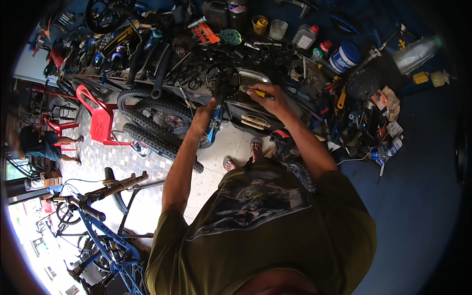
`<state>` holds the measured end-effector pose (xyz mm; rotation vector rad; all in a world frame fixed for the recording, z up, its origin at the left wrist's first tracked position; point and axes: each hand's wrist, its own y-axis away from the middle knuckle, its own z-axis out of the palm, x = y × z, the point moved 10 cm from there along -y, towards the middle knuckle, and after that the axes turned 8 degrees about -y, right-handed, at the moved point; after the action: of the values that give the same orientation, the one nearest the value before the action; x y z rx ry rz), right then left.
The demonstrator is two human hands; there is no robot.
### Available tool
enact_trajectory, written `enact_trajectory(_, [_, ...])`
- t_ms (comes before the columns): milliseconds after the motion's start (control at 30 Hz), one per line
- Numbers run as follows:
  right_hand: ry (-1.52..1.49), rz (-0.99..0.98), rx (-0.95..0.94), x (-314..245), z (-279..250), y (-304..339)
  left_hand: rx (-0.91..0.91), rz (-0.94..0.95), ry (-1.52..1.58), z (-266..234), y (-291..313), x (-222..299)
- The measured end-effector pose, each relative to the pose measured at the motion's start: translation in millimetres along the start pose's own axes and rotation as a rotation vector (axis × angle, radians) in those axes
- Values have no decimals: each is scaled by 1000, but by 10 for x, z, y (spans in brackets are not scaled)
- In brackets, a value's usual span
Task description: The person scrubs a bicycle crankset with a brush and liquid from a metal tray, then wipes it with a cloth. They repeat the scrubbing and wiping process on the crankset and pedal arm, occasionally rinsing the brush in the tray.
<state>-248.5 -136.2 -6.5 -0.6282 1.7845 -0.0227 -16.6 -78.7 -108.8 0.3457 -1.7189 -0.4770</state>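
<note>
In front of me, at the bench edge, is a black crankset (pixel 223 81) with a toothed chainring. My left hand (pixel 202 117) closes round its lower part, thumb up. A blue part (pixel 214 125) shows beside that hand; I cannot tell whether it belongs to the crankset. To the right of the chainring, my right hand (pixel 273 99) grips a slim tool with a yellow and black handle (pixel 262 94). Its tip points left toward the chainring and is too small to make out.
Tools and bike parts crowd the workbench (pixel 196 88), with a white-blue tub (pixel 344 57) and a grey bottle (pixel 306 37). Knobby tyres (pixel 152 130) stand below on the left, near a red chair (pixel 101 120). A blue bicycle (pixel 110 236) stands behind left; another person (pixel 42 142) is at far left.
</note>
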Motion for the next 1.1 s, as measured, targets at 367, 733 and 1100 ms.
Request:
enact_trajectory(367, [80, -59, -91, -322, 141, 2, -47, 5, -9, 90, 107, 216])
enact_trajectory(733, [53, -84, -26, -166, 85, -4, 64, 99, -84, 37, 30, 248])
enact_trajectory(1100, [50, 148, 171, 568, -421, 110, -177, -41, 208, 153, 86, 128])
